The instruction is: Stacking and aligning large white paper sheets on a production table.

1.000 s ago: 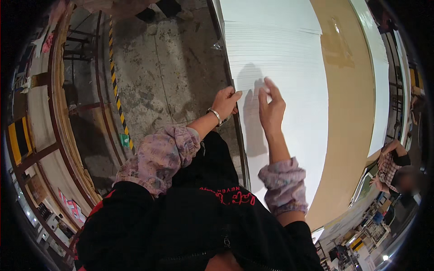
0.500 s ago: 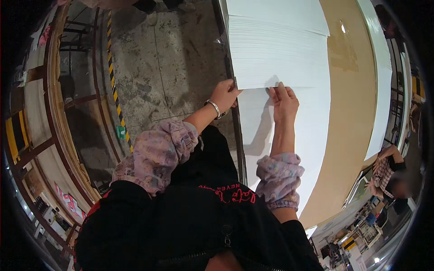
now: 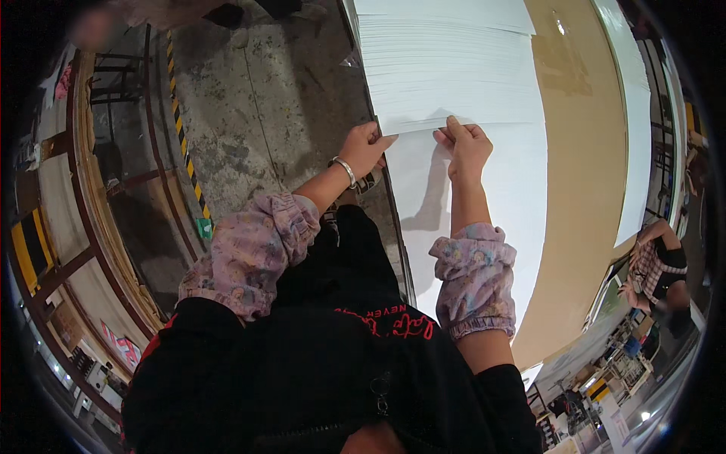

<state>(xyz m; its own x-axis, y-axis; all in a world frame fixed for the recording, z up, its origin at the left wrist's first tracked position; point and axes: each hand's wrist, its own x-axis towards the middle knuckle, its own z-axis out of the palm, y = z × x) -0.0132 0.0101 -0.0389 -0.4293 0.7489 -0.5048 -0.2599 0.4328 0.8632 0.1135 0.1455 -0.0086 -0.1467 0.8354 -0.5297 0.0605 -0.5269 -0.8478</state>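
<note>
White sheets (image 3: 454, 79) lie overlapped in a fanned row on a long table, their edges making many close lines. My left hand (image 3: 363, 150), with a silver bracelet at its wrist, is closed at the near left corner of the nearest fanned sheet, by the table's left edge. Along that sheet's near edge, my right hand (image 3: 466, 147) has thumb and fingertips pinched together on the paper. The edge bows slightly there. Below both hands spreads a smooth white sheet surface (image 3: 484, 197), with the right arm's shadow across it.
Brown board (image 3: 571, 151) borders the paper on the right, with another white strip (image 3: 635, 129) beyond. Left of the table is a stained concrete floor (image 3: 295, 91) with black-yellow tape (image 3: 181, 121). Racks (image 3: 91, 212) stand farther left. Another person (image 3: 654, 268) is at the far right.
The whole view has shifted a little, with table and paper now farther left and up. Both hands stay at the sheet's near edge, the right one still pinching.
</note>
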